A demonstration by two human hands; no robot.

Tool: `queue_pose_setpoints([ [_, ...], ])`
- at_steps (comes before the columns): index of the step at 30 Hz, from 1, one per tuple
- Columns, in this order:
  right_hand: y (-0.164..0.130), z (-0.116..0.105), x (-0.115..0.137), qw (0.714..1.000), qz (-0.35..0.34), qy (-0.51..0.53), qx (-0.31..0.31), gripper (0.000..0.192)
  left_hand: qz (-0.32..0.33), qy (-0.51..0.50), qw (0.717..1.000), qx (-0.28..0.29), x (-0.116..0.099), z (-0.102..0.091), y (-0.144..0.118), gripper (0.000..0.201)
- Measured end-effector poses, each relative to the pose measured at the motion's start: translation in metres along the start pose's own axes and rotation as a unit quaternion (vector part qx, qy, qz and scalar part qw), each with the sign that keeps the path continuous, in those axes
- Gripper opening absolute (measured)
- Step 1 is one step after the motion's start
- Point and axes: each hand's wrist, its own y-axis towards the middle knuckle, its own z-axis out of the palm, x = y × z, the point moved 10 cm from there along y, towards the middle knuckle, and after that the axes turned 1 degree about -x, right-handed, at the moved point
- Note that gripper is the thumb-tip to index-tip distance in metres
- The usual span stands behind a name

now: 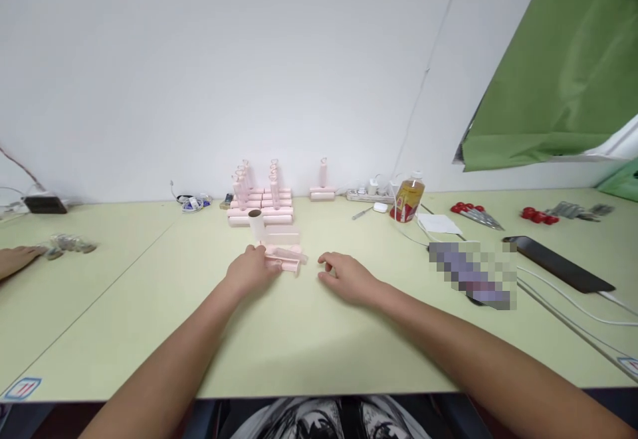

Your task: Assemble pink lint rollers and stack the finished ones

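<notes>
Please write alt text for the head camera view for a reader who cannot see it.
A person's left hand rests on a pink roller handle on a pale green table, while the right hand lies open beside it. Behind stand an upright paper roll, stacked pink rollers and a bottle.

No wording can be read anywhere; the bottle [409,200] carries a red and yellow label, its print too small to make out; a sticker [22,388] at the worktop [309,339] corner shows what may be red strokes, unreadable.
</notes>
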Motion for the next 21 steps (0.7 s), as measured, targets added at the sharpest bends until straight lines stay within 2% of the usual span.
queue_pose_setpoints([
  [3,0.002,0.001,0.001,1.0,0.007,0.016,-0.002,0.031,0.026,-0.011,1.0,0.002,-0.003,-0.009,0.001,0.05],
  [5,0.003,0.001,-0.002,0.999,0.008,0.039,-0.014,0.031,0.014,-0.02,1.0,-0.012,0.008,-0.025,0.008,0.039],
  [6,0.003,0.0,-0.005,0.998,0.009,0.053,-0.023,0.03,-0.006,-0.02,0.999,-0.04,0.017,-0.038,0.013,0.035],
  [8,0.004,-0.001,-0.014,0.996,0.009,0.078,-0.037,0.028,-0.026,-0.02,0.996,-0.079,0.031,-0.057,0.026,0.04],
  [10,0.005,-0.001,-0.023,0.994,0.007,0.094,-0.048,0.026,-0.026,-0.026,0.991,-0.13,0.036,-0.073,0.039,0.051],
  [11,0.005,-0.002,-0.026,0.994,0.006,0.098,-0.052,0.025,-0.013,-0.039,0.984,-0.175,0.035,-0.082,0.045,0.054],
  [13,0.007,-0.003,-0.032,0.992,0.007,0.107,-0.064,0.024,0.005,-0.058,0.975,-0.213,0.031,-0.086,0.057,0.056],
  [15,0.007,-0.004,-0.035,0.99,0.016,0.123,-0.07,0.023,0.02,-0.082,0.973,-0.216,0.026,-0.081,0.069,0.058],
  [17,0.008,-0.004,-0.038,0.986,0.028,0.148,-0.07,0.024,0.007,-0.115,0.971,-0.21,0.027,-0.075,0.078,0.06],
  [21,0.007,-0.003,-0.042,0.976,0.044,0.206,-0.065,0.026,-0.02,-0.157,0.96,-0.229,0.032,-0.083,0.076,0.059],
])
